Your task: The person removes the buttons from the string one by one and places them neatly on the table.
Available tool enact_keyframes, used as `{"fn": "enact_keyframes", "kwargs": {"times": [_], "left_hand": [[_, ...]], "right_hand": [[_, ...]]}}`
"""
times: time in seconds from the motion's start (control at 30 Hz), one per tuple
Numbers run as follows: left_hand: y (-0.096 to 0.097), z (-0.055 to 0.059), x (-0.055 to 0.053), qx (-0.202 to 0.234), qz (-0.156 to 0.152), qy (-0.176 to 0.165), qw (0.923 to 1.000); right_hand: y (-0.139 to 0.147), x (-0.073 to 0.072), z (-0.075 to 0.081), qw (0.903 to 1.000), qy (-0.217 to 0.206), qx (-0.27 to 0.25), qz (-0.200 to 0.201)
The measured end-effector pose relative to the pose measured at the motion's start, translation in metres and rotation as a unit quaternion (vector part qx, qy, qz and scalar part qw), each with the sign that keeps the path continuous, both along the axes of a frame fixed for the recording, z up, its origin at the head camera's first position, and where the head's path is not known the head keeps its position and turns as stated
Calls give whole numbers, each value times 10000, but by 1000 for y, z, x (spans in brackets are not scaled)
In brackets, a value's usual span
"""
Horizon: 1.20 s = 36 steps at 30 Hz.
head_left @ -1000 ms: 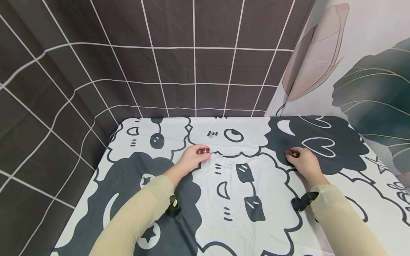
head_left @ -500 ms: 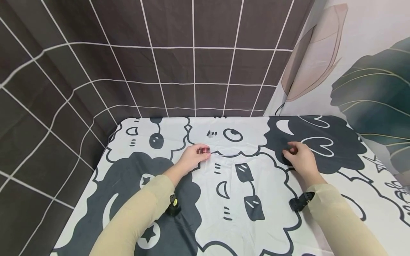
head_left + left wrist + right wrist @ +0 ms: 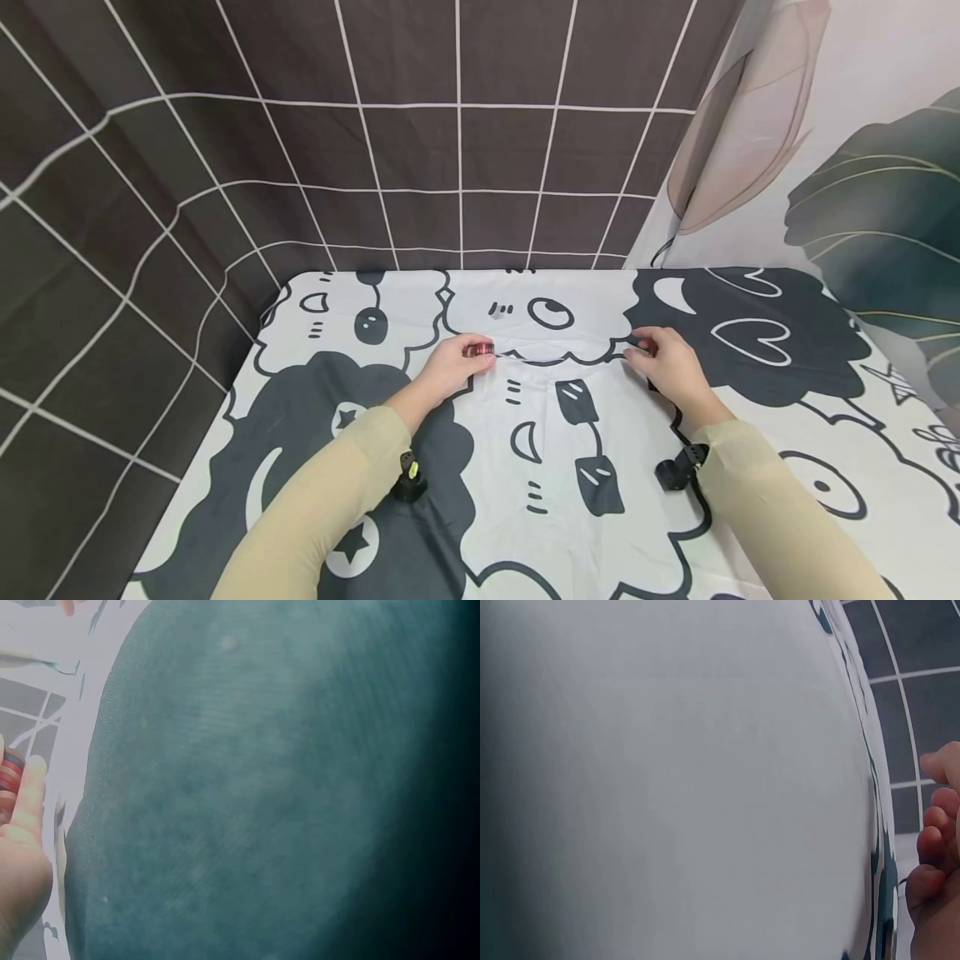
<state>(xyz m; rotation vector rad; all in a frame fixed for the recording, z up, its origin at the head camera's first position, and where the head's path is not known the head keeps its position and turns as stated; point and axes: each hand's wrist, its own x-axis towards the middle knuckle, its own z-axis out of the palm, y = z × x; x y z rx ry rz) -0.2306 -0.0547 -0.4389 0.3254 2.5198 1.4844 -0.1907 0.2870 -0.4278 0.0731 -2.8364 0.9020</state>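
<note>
In the head view my left hand grips a small red-banded cylinder near the middle of the patterned cloth. The left wrist view shows the banded cylinder between my fingers and thumb, with a dark band at its upper end and a pale strip beyond it. What kind of thing it is cannot be told. My right hand is to the right, apart from the left hand, its fingers loosely curled and thumb and forefinger parted. Nothing held shows in it; in the right wrist view the right hand is partly cut off.
The black-and-white cartoon cloth covers the surface beneath both hands. A dark grid-patterned curtain rises behind and to the left. On the right hangs a pale curtain with leaf prints.
My right hand has moved left across the cloth, closer to the left hand, and its thumb and forefinger have parted. My left hand has kept its grip on the red-banded cylinder in the same place.
</note>
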Motion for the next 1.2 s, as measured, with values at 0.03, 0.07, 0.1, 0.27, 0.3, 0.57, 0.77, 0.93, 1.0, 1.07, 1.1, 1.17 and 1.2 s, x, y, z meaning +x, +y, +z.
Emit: {"fn": "enact_keyframes", "kwargs": {"times": [0.03, 0.07, 0.1, 0.27, 0.3, 0.57, 0.77, 0.93, 1.0, 1.07, 1.1, 1.17, 1.2], "left_hand": [[0, 0, 0, -1, -9, 10, 10000], [0, 0, 0, -7, -17, 27, 10000], [0, 0, 0, 3, -14, 25, 10000], [-1, -2, -1, 43, 32, -16, 10000], [-1, -2, -1, 50, 34, -30, 10000], [1, -1, -1, 116, 1, 36, 9999], [1, -2, 1, 113, 21, 10, 9999], [0, -3, 1, 1, 60, 41, 10000], [-1, -3, 1, -28, 66, 67, 10000], [-1, -3, 1, -36, 75, 77, 9999], [-1, -2, 1, -39, 70, 90, 9999], [0, -2, 1, -28, 64, 81, 9999], [0, -2, 1, -36, 62, 82, 9999]], "right_hand": [[-1, -1, 0, 10000, -25, -5, 25], [-3, -1, 0, 10000, -53, 7, 47], [-5, -1, 0, 9999, -72, 14, 73], [-12, -2, -1, 9995, -220, 63, 207], [-13, -3, -2, 9995, -242, 62, 217], [-19, -4, -4, 9988, -375, -4, 313], [-24, -6, -7, 9984, -365, 11, 425], [-33, -8, -7, 9978, -321, 11, 582], [-37, -9, -7, 9975, -311, -2, 635], [-41, -10, -7, 9972, -317, -19, 681], [-43, -10, -7, 9971, -323, -8, 683], [-46, -11, -7, 9971, -344, -3, 673], [-48, -11, -7, 9970, -345, -2, 690]]}}
